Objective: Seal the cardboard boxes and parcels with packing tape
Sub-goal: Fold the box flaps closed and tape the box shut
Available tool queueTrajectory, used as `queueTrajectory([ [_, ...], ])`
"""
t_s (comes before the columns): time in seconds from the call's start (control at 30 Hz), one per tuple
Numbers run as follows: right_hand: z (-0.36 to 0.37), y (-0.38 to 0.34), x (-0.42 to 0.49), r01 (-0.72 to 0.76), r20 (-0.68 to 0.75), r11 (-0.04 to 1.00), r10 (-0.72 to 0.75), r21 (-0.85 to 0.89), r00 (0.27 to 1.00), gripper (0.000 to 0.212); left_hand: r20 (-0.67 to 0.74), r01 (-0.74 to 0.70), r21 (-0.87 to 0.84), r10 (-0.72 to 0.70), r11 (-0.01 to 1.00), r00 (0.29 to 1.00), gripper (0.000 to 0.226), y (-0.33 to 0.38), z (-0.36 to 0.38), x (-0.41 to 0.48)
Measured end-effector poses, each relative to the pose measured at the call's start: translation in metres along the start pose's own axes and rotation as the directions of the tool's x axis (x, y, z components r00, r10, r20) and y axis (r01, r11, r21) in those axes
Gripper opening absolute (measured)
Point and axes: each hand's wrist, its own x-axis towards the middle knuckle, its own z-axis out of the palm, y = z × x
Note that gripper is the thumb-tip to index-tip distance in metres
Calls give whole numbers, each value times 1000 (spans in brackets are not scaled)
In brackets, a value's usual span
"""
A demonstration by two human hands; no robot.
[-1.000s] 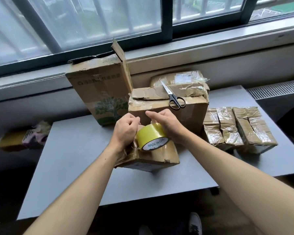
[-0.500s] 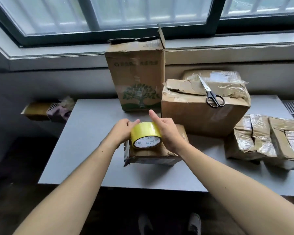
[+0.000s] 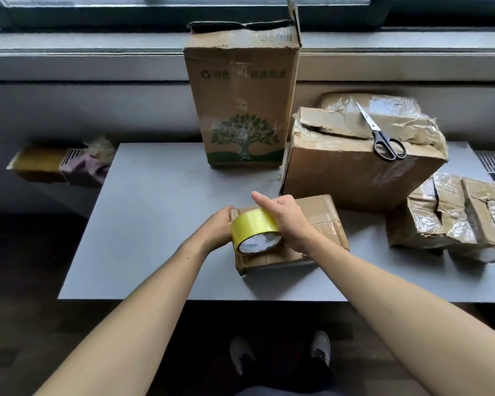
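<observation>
A yellow roll of packing tape [image 3: 253, 227] stands on edge on a small flat cardboard parcel [image 3: 323, 218] near the table's front. My right hand [image 3: 286, 218] grips the roll from the right, thumb stretched over its top. My left hand [image 3: 219, 227] holds the roll's left side at the parcel's left end; its fingertips are hidden behind the roll. A tall box with a green tree print [image 3: 240, 90] stands open-topped at the back. A battered larger box [image 3: 355, 167] sits to its right.
Black-handled scissors [image 3: 383, 138] lie on the larger box. Several tape-wrapped parcels [image 3: 452, 215] are stacked at the right of the grey table [image 3: 155, 212]. A yellowish box with cloth [image 3: 57, 164] sits off the table at left. My shoes [image 3: 280, 352] show below the table's front edge.
The view has tilted down and swung left. Both hands stay on the tape roll above the small parcel; the roll has turned slightly in my grip.
</observation>
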Motion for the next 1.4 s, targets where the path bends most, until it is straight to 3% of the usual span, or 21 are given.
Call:
queueTrajectory([
  [0.1,-3,-20,-3,115,50,974,-107,-195,993,58,-34,8,41,-7,999,999,30,-3,0,7],
  [0.17,-13,-32,-7,155,55,924,-145,-349,988,56,-56,6,64,-2,998,998,45,-6,0,9],
  [0.23,-33,-41,-11,162,59,829,-155,-535,986,55,-67,5,87,1,996,998,54,-6,0,9],
  [0.3,-54,-45,-14,131,67,680,-121,-722,990,55,-76,13,90,-6,996,997,48,-2,0,5],
  [0.37,-65,-45,-17,91,55,592,-79,-801,995,56,-76,13,114,-4,993,997,45,-1,1,4],
  [0.5,-65,-41,-21,106,68,578,-87,-809,994,57,-104,7,136,7,991,995,45,2,0,1],
  [0.57,-67,-39,-22,121,70,580,-109,-805,992,57,-218,-108,188,149,976,965,45,11,5,-3],
  [0.63,-68,-37,-22,134,71,584,-130,-801,989,57,-317,-239,296,331,925,889,42,32,16,-5],
  [0.7,-69,-36,-21,148,75,585,-148,-797,986,56,-302,-290,402,425,868,853,39,56,34,-2],
  [0.83,-73,-33,-19,181,77,570,-202,-801,976,57,-312,-121,435,276,892,909,35,68,69,8],
  [0.93,-77,-25,-20,208,68,643,-235,-737,970,57,-446,23,415,181,909,877,49,57,78,7],
  [1.0,-81,-15,-20,217,39,757,-246,-616,968,57,-480,54,435,181,899,858,50,55,81,7],
  [1.1,-89,7,-21,168,-59,954,-188,-247,980,60,-513,98,465,177,880,840,52,53,81,10],
  [1.17,-94,16,-23,123,-67,986,-131,-108,989,66,-522,111,464,170,879,836,51,52,82,14],
  [1.23,-95,12,-22,132,2,978,-133,-159,991,64,-520,99,498,206,862,829,49,51,85,12],
  [1.3,-97,-5,-20,182,62,929,-171,-324,983,59,-504,103,542,224,834,834,44,53,87,11],
  [1.4,-113,-37,-21,250,105,731,-239,-634,965,59,-505,103,552,233,828,831,38,56,87,10],
])
